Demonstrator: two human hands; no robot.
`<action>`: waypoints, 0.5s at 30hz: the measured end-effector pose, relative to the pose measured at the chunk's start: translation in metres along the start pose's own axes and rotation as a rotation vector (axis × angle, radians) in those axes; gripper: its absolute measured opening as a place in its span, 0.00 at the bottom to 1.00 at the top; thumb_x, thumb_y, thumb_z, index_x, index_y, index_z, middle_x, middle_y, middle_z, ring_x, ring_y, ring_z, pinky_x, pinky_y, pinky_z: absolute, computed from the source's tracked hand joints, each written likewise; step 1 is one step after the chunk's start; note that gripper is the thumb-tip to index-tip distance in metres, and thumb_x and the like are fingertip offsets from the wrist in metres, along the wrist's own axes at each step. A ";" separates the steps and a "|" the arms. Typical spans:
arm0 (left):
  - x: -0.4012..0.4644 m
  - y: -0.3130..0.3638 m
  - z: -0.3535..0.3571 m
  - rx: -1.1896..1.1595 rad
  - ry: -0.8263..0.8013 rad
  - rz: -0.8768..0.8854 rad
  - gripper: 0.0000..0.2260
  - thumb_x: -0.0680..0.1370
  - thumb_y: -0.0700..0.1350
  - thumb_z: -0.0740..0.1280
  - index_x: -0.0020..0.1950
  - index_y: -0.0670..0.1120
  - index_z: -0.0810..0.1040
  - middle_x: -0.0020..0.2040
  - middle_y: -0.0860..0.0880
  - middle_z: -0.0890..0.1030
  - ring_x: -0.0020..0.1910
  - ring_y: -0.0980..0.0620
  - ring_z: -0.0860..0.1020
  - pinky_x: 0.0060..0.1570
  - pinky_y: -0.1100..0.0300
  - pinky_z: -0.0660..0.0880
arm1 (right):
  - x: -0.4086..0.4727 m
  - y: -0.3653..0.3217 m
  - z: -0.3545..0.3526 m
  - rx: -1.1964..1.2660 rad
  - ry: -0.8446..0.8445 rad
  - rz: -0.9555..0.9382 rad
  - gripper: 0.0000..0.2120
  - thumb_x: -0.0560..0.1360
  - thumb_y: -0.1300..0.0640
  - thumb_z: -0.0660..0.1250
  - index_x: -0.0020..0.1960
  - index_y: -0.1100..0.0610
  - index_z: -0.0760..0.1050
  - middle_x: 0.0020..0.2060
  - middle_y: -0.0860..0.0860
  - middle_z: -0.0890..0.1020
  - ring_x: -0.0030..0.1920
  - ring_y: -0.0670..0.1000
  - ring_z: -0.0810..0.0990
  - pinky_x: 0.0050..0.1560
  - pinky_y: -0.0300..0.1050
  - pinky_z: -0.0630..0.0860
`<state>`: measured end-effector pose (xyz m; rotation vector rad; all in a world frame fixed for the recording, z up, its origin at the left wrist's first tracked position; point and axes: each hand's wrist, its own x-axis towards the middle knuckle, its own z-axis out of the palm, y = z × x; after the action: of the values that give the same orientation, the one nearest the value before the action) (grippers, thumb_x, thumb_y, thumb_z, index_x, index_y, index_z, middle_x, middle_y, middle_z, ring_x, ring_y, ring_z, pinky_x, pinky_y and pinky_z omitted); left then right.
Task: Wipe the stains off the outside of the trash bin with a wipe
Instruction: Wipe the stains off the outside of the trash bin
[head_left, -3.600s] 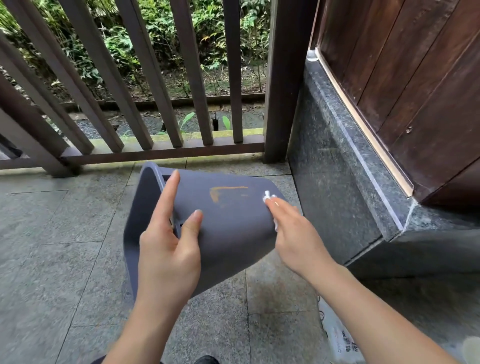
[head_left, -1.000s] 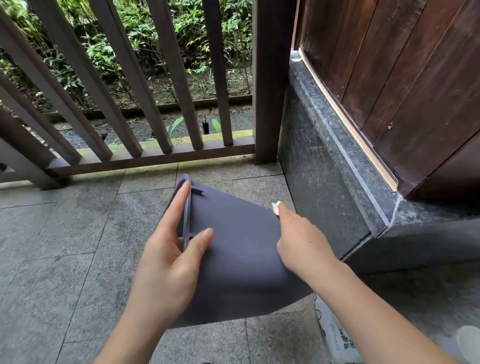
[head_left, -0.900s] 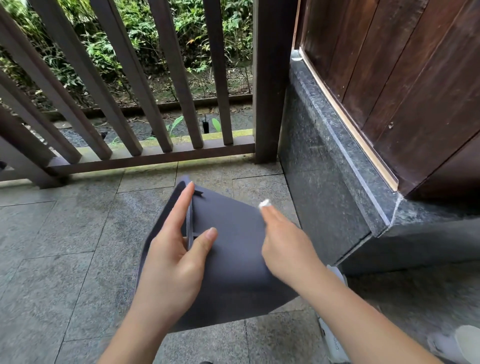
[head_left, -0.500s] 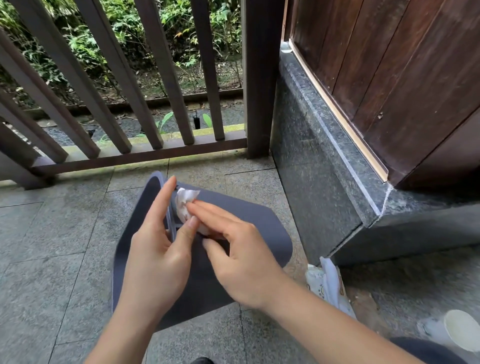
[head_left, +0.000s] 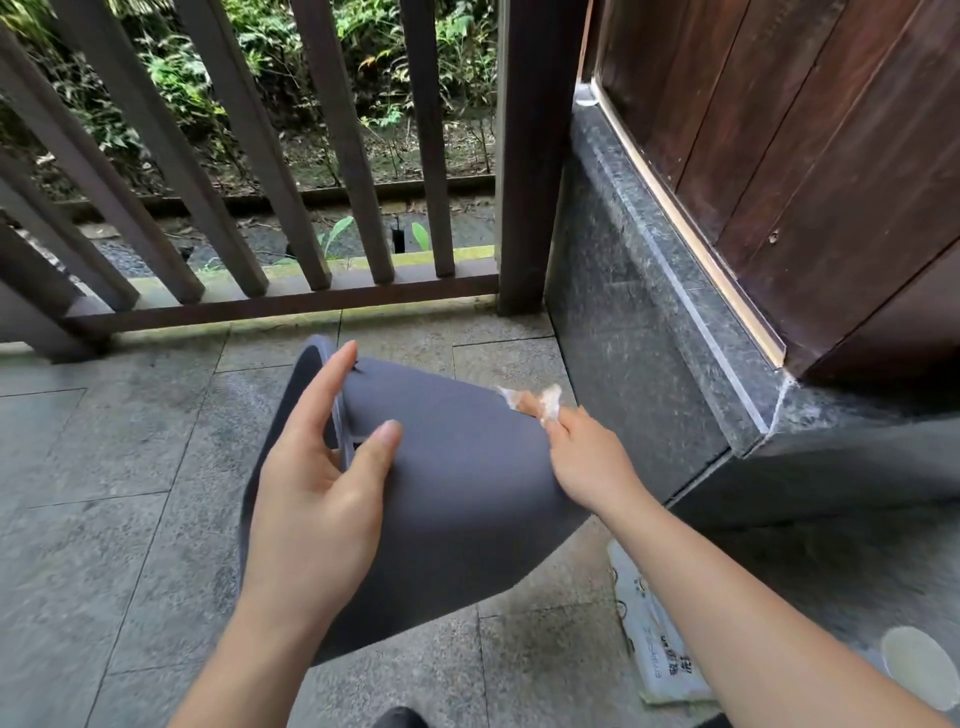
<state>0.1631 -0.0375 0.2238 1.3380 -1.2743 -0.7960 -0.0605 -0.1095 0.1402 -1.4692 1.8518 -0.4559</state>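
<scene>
The gray trash bin (head_left: 457, 499) is tipped on its side over the stone floor (head_left: 104, 493), in the middle of the view, with its open rim at about 10 o'clock. The left hand (head_left: 317, 499) has its grip closed on that rim, thumb on the outside wall. At 2 o'clock from it, the right hand (head_left: 587, 462) pinches a white wipe (head_left: 545, 402) against the bin's far edge.

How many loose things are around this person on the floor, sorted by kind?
Trash bin: 1
Wipe: 1
Flat white packet: 1
White cup: 1
Total: 4
</scene>
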 end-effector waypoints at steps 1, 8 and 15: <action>-0.001 0.001 -0.002 0.012 -0.012 0.000 0.27 0.75 0.49 0.69 0.72 0.67 0.72 0.65 0.69 0.79 0.48 0.65 0.83 0.48 0.59 0.80 | 0.000 0.004 0.001 0.036 0.024 0.053 0.19 0.83 0.57 0.52 0.69 0.46 0.72 0.68 0.54 0.76 0.69 0.58 0.71 0.55 0.49 0.67; 0.000 0.004 -0.003 0.043 -0.080 -0.005 0.28 0.75 0.49 0.69 0.71 0.72 0.70 0.46 0.51 0.85 0.33 0.44 0.79 0.38 0.49 0.81 | -0.006 -0.012 0.003 0.148 0.105 0.071 0.28 0.78 0.64 0.51 0.75 0.43 0.64 0.68 0.52 0.76 0.64 0.58 0.74 0.52 0.47 0.67; 0.009 -0.005 0.021 0.070 -0.242 -0.008 0.33 0.79 0.34 0.65 0.73 0.69 0.70 0.44 0.60 0.83 0.38 0.62 0.77 0.42 0.68 0.73 | -0.066 -0.079 0.031 0.278 0.070 -0.543 0.25 0.80 0.62 0.54 0.74 0.49 0.68 0.72 0.45 0.72 0.74 0.40 0.63 0.76 0.40 0.56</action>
<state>0.1460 -0.0525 0.2165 1.3321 -1.4987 -0.9480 0.0226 -0.0646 0.1919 -1.7625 1.3493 -0.9915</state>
